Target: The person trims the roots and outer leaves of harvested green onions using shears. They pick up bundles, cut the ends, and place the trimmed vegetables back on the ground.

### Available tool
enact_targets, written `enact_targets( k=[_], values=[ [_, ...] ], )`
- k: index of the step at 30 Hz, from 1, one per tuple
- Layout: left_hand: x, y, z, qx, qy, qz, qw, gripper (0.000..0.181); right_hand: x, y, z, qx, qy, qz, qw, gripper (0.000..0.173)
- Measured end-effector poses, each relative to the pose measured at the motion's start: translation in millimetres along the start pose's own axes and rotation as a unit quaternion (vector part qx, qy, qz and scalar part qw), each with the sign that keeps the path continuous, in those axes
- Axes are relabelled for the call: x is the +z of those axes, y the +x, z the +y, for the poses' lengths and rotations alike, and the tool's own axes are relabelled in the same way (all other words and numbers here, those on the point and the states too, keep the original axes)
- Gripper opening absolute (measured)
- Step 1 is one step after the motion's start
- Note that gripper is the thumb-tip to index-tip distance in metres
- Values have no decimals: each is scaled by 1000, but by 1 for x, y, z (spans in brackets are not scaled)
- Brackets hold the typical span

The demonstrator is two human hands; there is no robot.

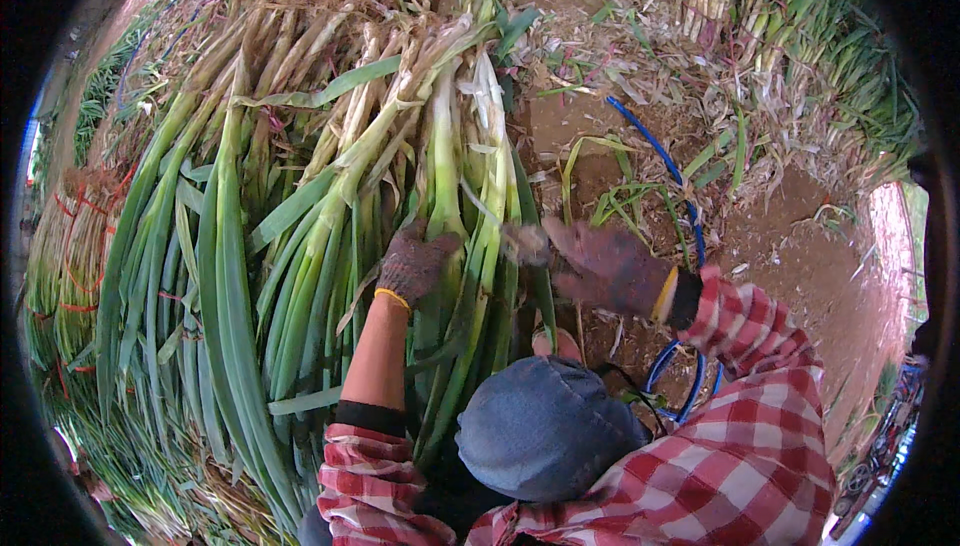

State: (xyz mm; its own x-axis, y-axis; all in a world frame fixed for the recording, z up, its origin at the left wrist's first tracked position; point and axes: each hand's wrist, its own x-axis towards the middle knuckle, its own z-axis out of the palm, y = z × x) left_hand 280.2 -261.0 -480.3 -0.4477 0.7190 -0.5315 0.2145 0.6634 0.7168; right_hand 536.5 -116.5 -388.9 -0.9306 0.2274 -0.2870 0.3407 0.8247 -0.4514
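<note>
A big heap of long green onions [232,193] lies before me, brown roots at the top and green leaves towards me. My left hand [420,265], in a dark knit glove, grips a green onion [444,163] just below its pale stalk. Right of it, my gloved right hand [600,257] is blurred beside more onion stalks, some peeled white [491,103]. Its fingers look spread near a loose, blurred leaf scrap [525,244]; whether it holds this scrap, I cannot tell.
A blue hose [664,148] curves over brown soil at the right and coils near my right sleeve. Bundles tied with red string [81,261] stand at the left. More onions [817,36] lie at the upper right, with dry peelings [645,58] strewn about.
</note>
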Motion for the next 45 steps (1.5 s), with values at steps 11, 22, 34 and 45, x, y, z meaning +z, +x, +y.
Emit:
enact_targets(
  k=[11,22,34,45],
  values=[
    [2,2,-8,-30,-88,-6,996,83,0,28,3,43,15,34,998,68],
    [7,8,-19,-45,-138,-17,989,78,-19,188,63,147,-18,166,975,53],
    [78,-54,7,172,219,-23,960,40,1,71,32,124,-17,95,988,69],
    [38,-25,20,132,369,271,879,56,25,31,23,86,33,43,995,72]
  ],
)
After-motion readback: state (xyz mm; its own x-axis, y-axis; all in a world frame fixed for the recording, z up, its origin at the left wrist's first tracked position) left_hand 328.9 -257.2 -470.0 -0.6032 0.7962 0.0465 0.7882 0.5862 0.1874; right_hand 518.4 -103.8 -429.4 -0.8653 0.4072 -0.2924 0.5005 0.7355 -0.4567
